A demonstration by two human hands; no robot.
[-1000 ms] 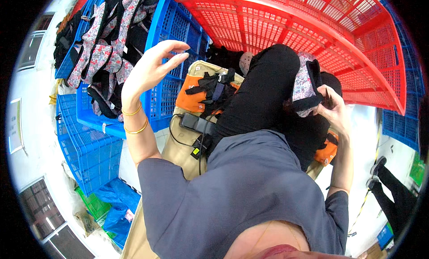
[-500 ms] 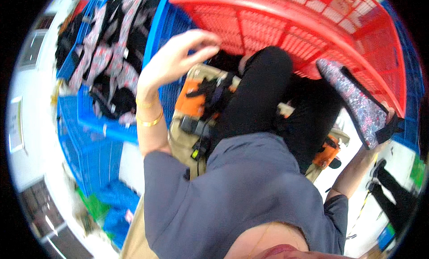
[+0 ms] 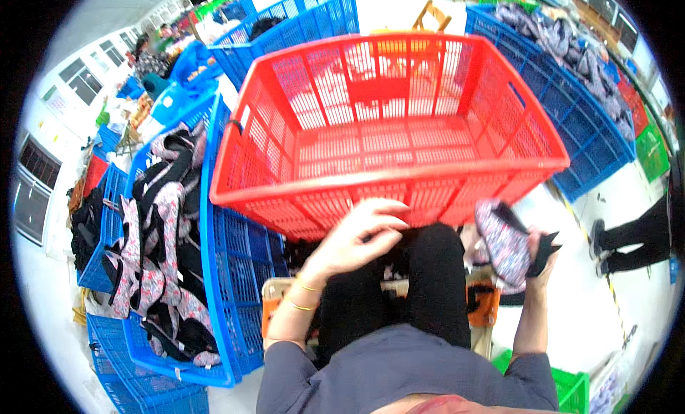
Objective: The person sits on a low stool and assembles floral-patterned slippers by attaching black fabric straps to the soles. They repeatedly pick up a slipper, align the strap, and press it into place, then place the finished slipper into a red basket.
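Note:
My left hand [image 3: 357, 239] is over my lap, near the close wall of the red crate [image 3: 385, 173], its fingers loosely curved apart from the thumb with nothing in them. Two gold bangles circle that wrist. In my right hand [image 3: 540, 255] is a floral fabric piece [image 3: 503, 243] with black edging and a black tab, pinched at its lower right end. It hangs outside the crate's right front corner, tilted, and its exact kind cannot be made out.
A blue crate [image 3: 208, 293] at left holds similar floral and black pieces [image 3: 165, 228]. Another blue crate [image 3: 564, 121] at far right carries grey patterned fabric. A wooden chair [image 3: 432, 18] stands beyond the red crate. A person's legs [image 3: 635, 235] show at right.
The view has tilted up and shows the red crate's inside. My left hand now appears lower and further right; my right hand still holds the floral piece, now less stretched out.

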